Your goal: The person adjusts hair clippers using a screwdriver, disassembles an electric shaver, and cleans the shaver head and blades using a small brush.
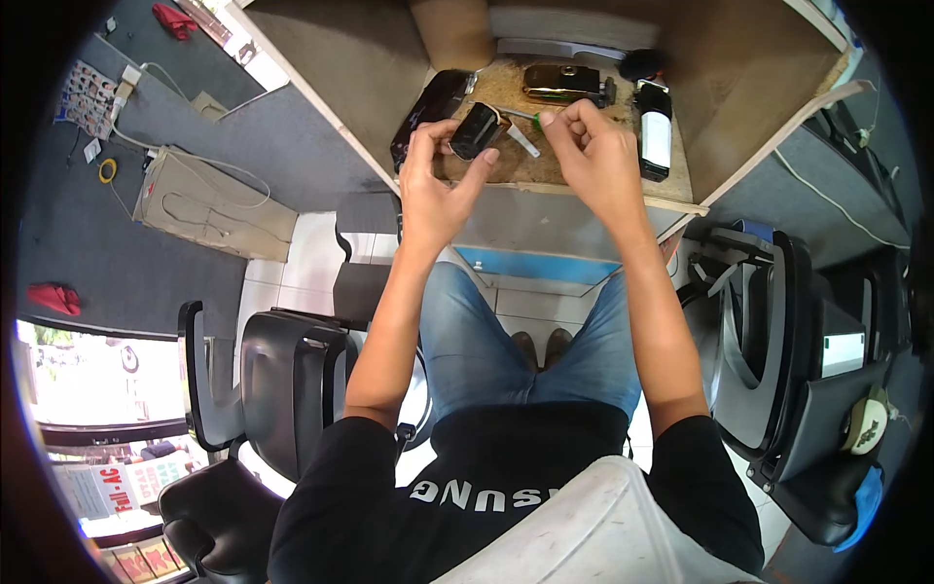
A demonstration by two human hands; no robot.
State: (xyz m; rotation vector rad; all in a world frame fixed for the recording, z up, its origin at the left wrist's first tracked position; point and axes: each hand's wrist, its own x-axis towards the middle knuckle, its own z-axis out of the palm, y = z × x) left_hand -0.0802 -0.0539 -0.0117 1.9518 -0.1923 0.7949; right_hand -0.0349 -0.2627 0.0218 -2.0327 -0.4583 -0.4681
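My left hand is closed around a glossy black block-shaped part, tilted between fingers and thumb. Just right of it a narrow whitish strip slants over the wooden surface, with an orange-gold bit at its upper end. My right hand is pinched at a slim screwdriver, whose metal shaft points left and whose green end shows at the thumb tip. Behind the hands lies a shiny gold hair clipper. A black-and-white clipper lies right of my right hand.
A dark glossy case-like object leans at the left side of the wooden compartment. A dark round brush-like thing is at the back right. Black chairs stand on both sides; a cabled box is at left.
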